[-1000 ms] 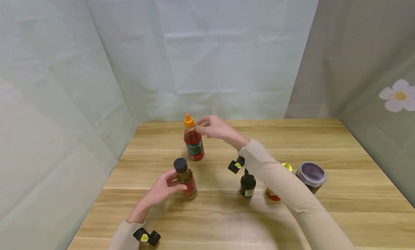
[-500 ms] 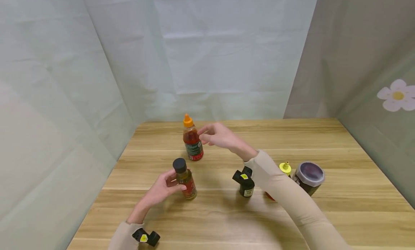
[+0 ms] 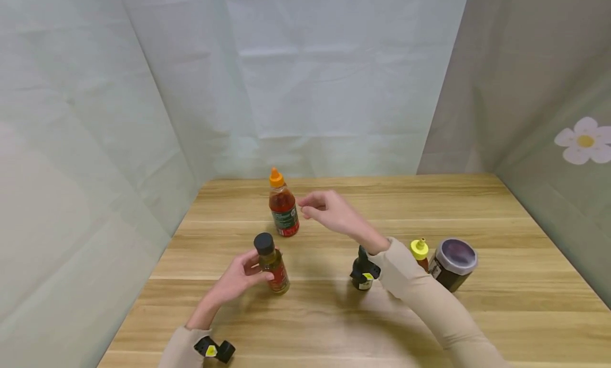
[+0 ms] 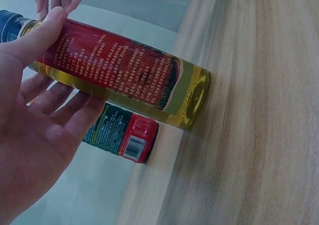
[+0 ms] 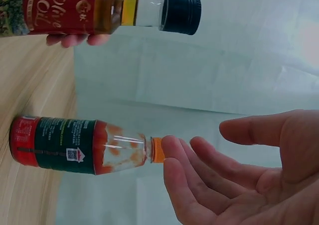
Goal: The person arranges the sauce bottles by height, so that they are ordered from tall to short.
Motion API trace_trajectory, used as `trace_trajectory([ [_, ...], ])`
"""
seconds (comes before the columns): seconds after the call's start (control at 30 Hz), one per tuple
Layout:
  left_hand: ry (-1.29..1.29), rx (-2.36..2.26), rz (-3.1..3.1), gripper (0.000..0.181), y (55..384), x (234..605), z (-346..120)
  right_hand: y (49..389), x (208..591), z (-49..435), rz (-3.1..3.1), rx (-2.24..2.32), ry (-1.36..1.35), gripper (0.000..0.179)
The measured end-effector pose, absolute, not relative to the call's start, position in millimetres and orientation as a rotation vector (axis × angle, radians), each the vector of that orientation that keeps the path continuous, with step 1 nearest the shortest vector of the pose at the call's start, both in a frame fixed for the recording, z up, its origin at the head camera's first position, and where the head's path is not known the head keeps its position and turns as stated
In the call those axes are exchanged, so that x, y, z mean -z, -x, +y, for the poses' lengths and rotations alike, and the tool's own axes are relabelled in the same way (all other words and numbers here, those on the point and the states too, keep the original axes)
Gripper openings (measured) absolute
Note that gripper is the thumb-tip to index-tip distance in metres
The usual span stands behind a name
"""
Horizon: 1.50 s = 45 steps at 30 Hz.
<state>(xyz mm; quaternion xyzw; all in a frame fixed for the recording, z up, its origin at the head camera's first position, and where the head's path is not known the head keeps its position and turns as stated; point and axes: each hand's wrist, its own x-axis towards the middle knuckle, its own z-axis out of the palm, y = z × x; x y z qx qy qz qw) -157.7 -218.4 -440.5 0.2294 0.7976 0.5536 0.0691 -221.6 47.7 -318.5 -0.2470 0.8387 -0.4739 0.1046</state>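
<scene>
My left hand [image 3: 234,278] grips an olive oil bottle [image 3: 278,270] with a red label and dark cap, upright at the table's left part. In the left wrist view the thumb lies across the label of the olive oil bottle [image 4: 124,73] and the fingers curl behind it. Farther back stands a red sauce bottle [image 3: 285,214] with an orange nozzle cap and green label. Just right of it is my right hand [image 3: 336,214], fingers relaxed and holding nothing. In the right wrist view the fingertips overlap the cap of the sauce bottle [image 5: 75,145]; the head view shows a small gap.
To the right, a small dark bottle [image 3: 364,284] stands partly behind the right wrist's camera. A yellow-capped squeeze bottle [image 3: 420,251] is partly hidden by the sleeve, beside a dark jar [image 3: 446,272] with a pale-rimmed lid. Cloth walls [image 3: 334,92] surround the wooden table [image 3: 525,304].
My right hand has drawn away from the sauce bottle's neck, moving right and toward me. The left hand and the olive oil bottle stay in place.
</scene>
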Motion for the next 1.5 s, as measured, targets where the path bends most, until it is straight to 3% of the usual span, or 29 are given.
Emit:
trace_trajectory([
  [0.63,-0.682,-1.644,2.425,0.055,163.3,442.2,-218.1,206.1,334.7,65.9,2.541,1.517,0.908,0.024],
  [1.1,-0.679,-1.637,2.42,0.056,164.5,443.7,-219.1,191.5,356.3,88.8,2.616,1.833,0.861,0.022],
  [1.5,-0.7,-1.654,2.413,0.057,164.2,444.2,-219.4,184.0,369.1,108.3,2.885,1.674,0.861,0.023],
])
